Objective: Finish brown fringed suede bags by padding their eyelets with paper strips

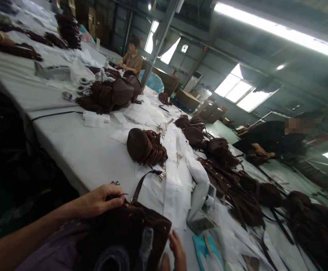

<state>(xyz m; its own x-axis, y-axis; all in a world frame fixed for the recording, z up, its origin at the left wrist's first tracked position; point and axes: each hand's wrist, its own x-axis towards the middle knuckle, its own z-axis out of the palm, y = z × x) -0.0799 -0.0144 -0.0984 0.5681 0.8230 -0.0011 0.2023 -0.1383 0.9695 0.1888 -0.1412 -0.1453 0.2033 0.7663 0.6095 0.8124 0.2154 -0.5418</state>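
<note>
A dark brown bag (130, 222) with a strap and small metal fittings is close in front of me at the bottom of the view. My left hand (101, 201) pinches its upper left edge, thumb on top, with thin cord ends sticking out by the fingers. At the bag's lower right side is my right hand (176, 252), partly cut off by the frame, its fingers apart; whether they touch the bag is unclear. Clear plastic wrapping (147, 241) lies against the bag's front. The strap (141, 184) arches up from the bag onto the table.
A brown fringed bag (145, 146) lies ahead on the white-covered table (64, 139). More brown bags (110, 90) are piled farther back, others (231, 184) along the right. White paper strips, a grey tape dispenser (200, 207) and a blue packet (207, 250) lie nearby. Other people work around the table.
</note>
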